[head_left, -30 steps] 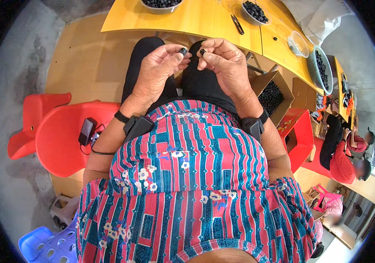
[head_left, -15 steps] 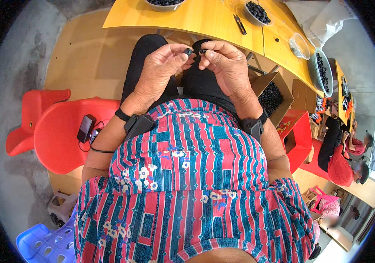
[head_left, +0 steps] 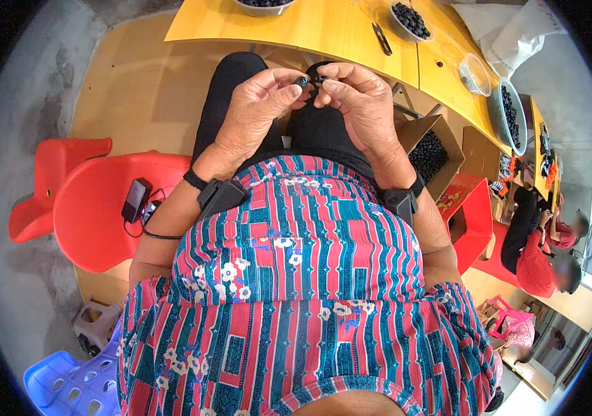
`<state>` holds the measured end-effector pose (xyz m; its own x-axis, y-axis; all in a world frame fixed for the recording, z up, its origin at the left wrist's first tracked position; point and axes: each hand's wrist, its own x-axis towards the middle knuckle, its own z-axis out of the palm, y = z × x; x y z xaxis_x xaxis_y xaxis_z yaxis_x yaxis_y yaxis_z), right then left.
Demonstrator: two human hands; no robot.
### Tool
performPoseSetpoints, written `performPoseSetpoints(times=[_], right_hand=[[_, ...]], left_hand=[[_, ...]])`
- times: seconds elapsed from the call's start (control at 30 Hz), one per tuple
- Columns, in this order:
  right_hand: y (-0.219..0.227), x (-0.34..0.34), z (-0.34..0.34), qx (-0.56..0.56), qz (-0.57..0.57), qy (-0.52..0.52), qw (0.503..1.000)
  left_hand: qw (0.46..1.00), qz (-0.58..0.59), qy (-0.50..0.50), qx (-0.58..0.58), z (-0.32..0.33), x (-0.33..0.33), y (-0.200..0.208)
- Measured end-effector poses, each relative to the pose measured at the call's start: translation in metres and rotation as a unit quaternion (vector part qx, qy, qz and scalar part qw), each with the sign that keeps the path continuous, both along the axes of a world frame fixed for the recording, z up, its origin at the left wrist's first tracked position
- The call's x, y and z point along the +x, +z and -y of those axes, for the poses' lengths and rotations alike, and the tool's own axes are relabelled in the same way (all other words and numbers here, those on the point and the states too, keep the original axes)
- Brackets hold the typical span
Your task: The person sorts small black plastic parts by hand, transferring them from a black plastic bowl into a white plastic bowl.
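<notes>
Short of yellow wood-grain table's near edge | left hand pinches small black cylinder | right hand pinches small black piece | tan floor spreads leftward

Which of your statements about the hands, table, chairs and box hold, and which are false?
1. The left hand pinches a small black piece. True.
2. The right hand lies flat and empty. False: it pinches another black piece.
3. A black device lies on a red chair. True.
4. The dark slim tool lies on that chair. False: it lies on the yellow table.
5. An open cardboard box holds many loose pieces. True.
</notes>
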<state>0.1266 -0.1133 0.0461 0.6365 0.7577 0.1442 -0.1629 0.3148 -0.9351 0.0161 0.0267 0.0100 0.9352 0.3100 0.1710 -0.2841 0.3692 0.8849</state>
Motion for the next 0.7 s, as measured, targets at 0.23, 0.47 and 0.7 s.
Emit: performPoseSetpoints(times=[0.23, 0.47, 0.7], right_hand=[[0.0001, 0.0005, 0.0012, -0.001, 0.017, -0.015, 1.0], [0.0021, 0.0014, 0.0003, 0.015, 0.0, -0.01, 1.0], [0.0064, 0.0026, -0.0019, -0.003, 0.031, -0.021, 0.999]], left_hand=[[1.0, 0.005, -0.006, -0.002, -0.0002, -0.0002, 0.0], [1.0, 0.0, -0.004, 0.014, 0.0, 0.0003, 0.0007], [1.0, -0.01, -0.004, 0.017, 0.0009, 0.0005, 0.0014]])
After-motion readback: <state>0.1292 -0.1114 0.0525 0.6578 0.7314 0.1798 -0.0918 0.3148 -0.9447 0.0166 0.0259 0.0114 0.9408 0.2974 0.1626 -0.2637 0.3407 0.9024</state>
